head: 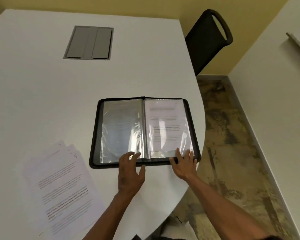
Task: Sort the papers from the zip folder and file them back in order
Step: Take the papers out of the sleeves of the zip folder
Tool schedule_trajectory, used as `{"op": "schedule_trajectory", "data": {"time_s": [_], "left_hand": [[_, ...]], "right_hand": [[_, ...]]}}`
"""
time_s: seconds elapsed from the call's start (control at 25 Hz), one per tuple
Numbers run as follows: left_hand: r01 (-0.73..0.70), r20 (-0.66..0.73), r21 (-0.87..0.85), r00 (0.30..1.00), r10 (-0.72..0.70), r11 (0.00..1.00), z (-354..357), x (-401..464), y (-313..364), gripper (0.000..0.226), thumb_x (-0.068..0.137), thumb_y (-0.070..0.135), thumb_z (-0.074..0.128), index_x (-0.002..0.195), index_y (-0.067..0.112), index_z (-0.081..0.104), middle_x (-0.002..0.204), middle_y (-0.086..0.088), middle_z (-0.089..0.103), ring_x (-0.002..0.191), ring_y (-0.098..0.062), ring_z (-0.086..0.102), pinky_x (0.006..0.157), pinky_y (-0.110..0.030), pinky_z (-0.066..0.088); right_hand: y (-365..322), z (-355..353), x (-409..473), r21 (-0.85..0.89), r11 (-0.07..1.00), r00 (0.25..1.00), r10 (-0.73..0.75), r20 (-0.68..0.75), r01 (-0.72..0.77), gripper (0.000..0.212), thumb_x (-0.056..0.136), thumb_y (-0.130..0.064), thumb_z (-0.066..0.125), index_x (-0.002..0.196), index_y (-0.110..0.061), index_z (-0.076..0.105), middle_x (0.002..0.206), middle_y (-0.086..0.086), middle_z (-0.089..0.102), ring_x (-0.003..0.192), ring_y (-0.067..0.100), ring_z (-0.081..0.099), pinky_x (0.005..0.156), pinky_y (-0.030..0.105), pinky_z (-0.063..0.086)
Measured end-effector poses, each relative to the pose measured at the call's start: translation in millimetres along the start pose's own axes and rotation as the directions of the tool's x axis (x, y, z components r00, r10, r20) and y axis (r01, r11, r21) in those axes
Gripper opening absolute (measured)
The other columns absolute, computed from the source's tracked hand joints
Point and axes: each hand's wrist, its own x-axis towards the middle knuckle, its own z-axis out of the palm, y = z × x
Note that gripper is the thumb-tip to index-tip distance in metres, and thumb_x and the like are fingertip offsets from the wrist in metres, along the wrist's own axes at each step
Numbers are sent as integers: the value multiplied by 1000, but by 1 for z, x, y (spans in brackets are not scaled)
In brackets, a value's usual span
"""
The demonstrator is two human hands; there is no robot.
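Your zip folder (144, 130) lies open and flat on the white table (42, 84), close to its curved right edge, with the near right corner of the folder almost at that edge. Its left side shows an empty clear sleeve (121, 130); its right side holds a printed sheet (166, 125) inside a plastic sleeve.

Your left hand (130, 174) has its fingers spread and relaxed, the fingertips resting on the bottom edge of the left sleeve near the spine. Your right hand (184, 165) lies at the folder's near right corner, fingers fairly straight on the bottom of the right sleeve and the thumb on the black zip border; you cannot tell from this view whether it is pinching the plastic or only pressing on it.

To the left of the folder, toward the near left part of the table, lies a loose fanned stack of printed papers (62, 184), apart from the folder and under neither hand. The top sheet bears a handwritten 5 at its upper right corner.

Farther back, a grey hatch (89, 42) is set flush into the tabletop. A dark chair (208, 38) stands at the far right edge of the table, against the yellow wall. Mottled flooring (232, 144) shows beyond the curved edge.
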Motion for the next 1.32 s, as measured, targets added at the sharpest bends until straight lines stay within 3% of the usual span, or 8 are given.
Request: {"op": "schedule_trajectory", "data": {"time_s": [0.16, 0.36, 0.52, 0.68, 0.76, 0.92, 1.12, 1.32], "left_hand": [[7, 69, -35, 998, -5, 999, 29, 38, 43, 43, 88, 37, 71, 127, 24, 60, 128, 5, 52, 122, -7, 43, 100, -28, 43], [281, 132, -138, 955, -264, 950, 39, 88, 83, 68, 81, 64, 67, 137, 28, 53, 127, 11, 60, 113, -10, 58, 96, -31, 50], [384, -51, -68, 921, -387, 921, 23, 120, 72, 54, 85, 28, 73, 135, 23, 54, 110, 1, 69, 95, -19, 66, 81, -31, 53], [471, -253, -38, 849, -465, 881, -1, 129, 25, 30, 86, 12, 56, 112, 21, 69, 97, -7, 73, 85, -29, 69, 75, -30, 53], [540, -314, -37, 792, -523, 841, -14, 127, 1, 32, 87, 9, 53, 114, 18, 68, 98, -12, 71, 89, -36, 67, 77, -33, 53], [678, -334, 18, 697, -635, 734, -31, 115, -29, 66, 87, 9, 62, 148, 12, 38, 138, -22, 51, 126, -41, 48, 106, -48, 40], [288, -220, 274, 948, -232, 918, 13, 93, -11, 61, 80, 23, 65, 139, 10, 51, 139, -17, 47, 134, -33, 37, 111, -48, 35], [-103, 170, 141, 982, 78, 985, 70, 74, 36, 56, 70, 24, 79, 122, 12, 65, 118, -6, 60, 113, -22, 53, 97, -35, 47]], "right_hand": [[-19, 2, 2, 166, 973, 981, -135, -140, 158, 71, 104, -57, 23, 161, -16, 13, 168, 6, 13, 155, 32, -7, 124, 49, -1], [-58, -13, -22, 271, 709, 759, -606, -239, 651, 59, 99, -38, 50, 152, -13, 41, 155, 6, 43, 147, 23, 34, 121, 46, 30], [-64, -21, -22, 260, 534, 588, -781, -213, 804, 46, 101, -40, 50, 144, -25, 49, 141, 2, 58, 134, 23, 49, 110, 45, 42], [-25, -17, -1, 302, 754, 805, -488, -338, 584, 60, 99, -46, 43, 152, -18, 43, 157, 14, 39, 150, 29, 27, 119, 53, 29], [-1, -22, 8, 230, 932, 953, -241, -182, 280, 66, 103, -50, 36, 159, -17, 25, 165, 23, 7, 155, 35, 2, 125, 53, 9], [24, -22, 12, 19, 989, 988, -147, 41, 147, 70, 105, -53, 28, 161, -24, -3, 163, 26, -17, 151, 37, -21, 122, 52, -9], [14, -15, 16, 35, 975, 971, -213, -108, 218, 62, 106, -43, 33, 160, -15, 18, 168, 12, 3, 154, 34, -10, 123, 48, -6], [-3, -26, 12, 636, 729, 937, -23, -347, 254, 42, 100, -22, 58, 139, -7, 57, 153, 9, 47, 139, 26, 46, 114, 28, 36]]}}
